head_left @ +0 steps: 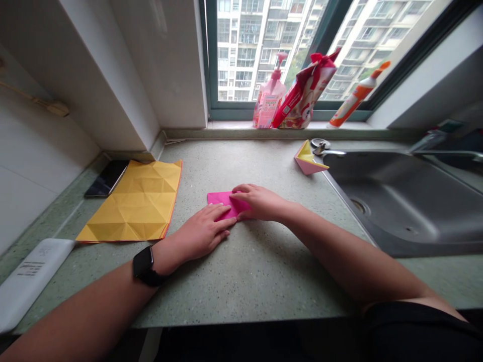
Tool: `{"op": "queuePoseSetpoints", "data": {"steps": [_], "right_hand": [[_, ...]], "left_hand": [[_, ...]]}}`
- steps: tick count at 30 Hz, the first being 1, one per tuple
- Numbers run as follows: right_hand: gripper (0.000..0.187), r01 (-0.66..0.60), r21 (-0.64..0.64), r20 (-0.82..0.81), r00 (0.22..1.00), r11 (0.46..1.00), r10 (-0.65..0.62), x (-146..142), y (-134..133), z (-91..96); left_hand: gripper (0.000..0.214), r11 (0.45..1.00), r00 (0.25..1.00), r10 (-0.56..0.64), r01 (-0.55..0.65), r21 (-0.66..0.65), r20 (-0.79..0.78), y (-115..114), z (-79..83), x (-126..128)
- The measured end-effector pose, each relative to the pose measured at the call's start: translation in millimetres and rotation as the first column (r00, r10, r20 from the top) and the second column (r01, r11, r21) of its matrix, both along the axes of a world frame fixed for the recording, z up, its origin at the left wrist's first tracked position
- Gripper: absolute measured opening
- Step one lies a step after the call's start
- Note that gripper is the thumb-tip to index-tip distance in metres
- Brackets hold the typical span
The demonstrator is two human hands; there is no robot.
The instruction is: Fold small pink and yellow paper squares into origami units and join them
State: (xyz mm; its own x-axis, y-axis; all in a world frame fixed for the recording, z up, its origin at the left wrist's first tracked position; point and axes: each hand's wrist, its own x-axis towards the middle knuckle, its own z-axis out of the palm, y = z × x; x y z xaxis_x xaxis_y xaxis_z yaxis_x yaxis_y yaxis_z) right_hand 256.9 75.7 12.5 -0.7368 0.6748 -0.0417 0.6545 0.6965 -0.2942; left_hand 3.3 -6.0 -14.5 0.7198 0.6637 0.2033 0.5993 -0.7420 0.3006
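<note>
A small folded pink paper (pixel 219 198) lies on the speckled green counter (pixel 249 271) in the middle of the view. My left hand (pixel 204 232) lies flat on the counter, its stretched fingertips resting on the paper's near edge; a black watch sits on that wrist. My right hand (pixel 256 202) covers the paper's right part, palm down, with its fingers pressing along the fold.
A creased yellow paper sheet (pixel 136 203) lies to the left beside a dark phone (pixel 106 177). A folded pink-and-yellow paper boat (pixel 308 160) stands by the steel sink (pixel 400 201). A pink pump bottle (pixel 268 98), a red pouch (pixel 304 93) and an orange bottle (pixel 354 98) stand on the sill. A white device (pixel 30 279) rests at the near left.
</note>
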Motion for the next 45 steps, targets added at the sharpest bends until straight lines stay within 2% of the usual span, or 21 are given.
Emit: {"op": "queuePoseSetpoints", "data": {"steps": [7, 12, 19, 22, 25, 29, 33, 39, 45], "right_hand": [[0.063, 0.014, -0.017, 0.0, 1.0, 1.0, -0.014, -1, 0, 1.6], [0.063, 0.015, -0.019, -0.012, 1.0, 1.0, -0.015, -1, 0, 1.3], [0.061, 0.015, -0.028, -0.009, 1.0, 0.999, -0.016, -1, -1, 2.9], [0.061, 0.015, -0.019, -0.014, 1.0, 1.0, -0.015, -1, -1, 1.4], [0.061, 0.01, -0.009, -0.019, 1.0, 1.0, -0.011, 0, 1, -1.3], [0.061, -0.008, 0.044, -0.035, 0.999, 0.999, 0.009, 2, 1, -6.6], [0.062, 0.011, 0.107, -0.026, 1.0, 0.994, -0.008, -2, -3, -13.2], [0.068, 0.04, 0.163, -0.029, 0.999, 0.986, -0.036, -9, -7, -24.0], [0.071, 0.015, 0.13, -0.025, 1.0, 0.991, -0.012, -3, -1, -27.1]], "left_hand": [[0.025, 0.996, 0.992, 0.076, -0.071, 0.048, -0.104, -5, 17.1, 0], [0.019, 0.986, 0.966, 0.157, -0.143, 0.085, -0.205, -8, 26.8, -14], [0.024, 0.987, 0.966, 0.157, -0.149, 0.052, -0.207, -1, 35.2, -36], [0.027, 0.985, 0.982, 0.158, -0.15, 0.082, -0.104, 3, 35.1, -34], [0.025, 0.993, 0.995, 0.095, -0.096, 0.071, 0.008, 2, 30.4, -24], [0.038, 1.0, 0.999, -0.011, 0.011, 0.002, -0.033, -2, 20.2, -11], [0.038, 0.999, 0.999, -0.009, 0.007, -0.04, -0.052, -2, 15.9, -6], [0.026, 0.999, 0.997, 0.018, -0.021, -0.044, -0.069, -3, 20.2, -7], [0.021, 0.991, 0.982, 0.129, -0.134, -0.028, -0.139, -8, 24.8, -12]]}}
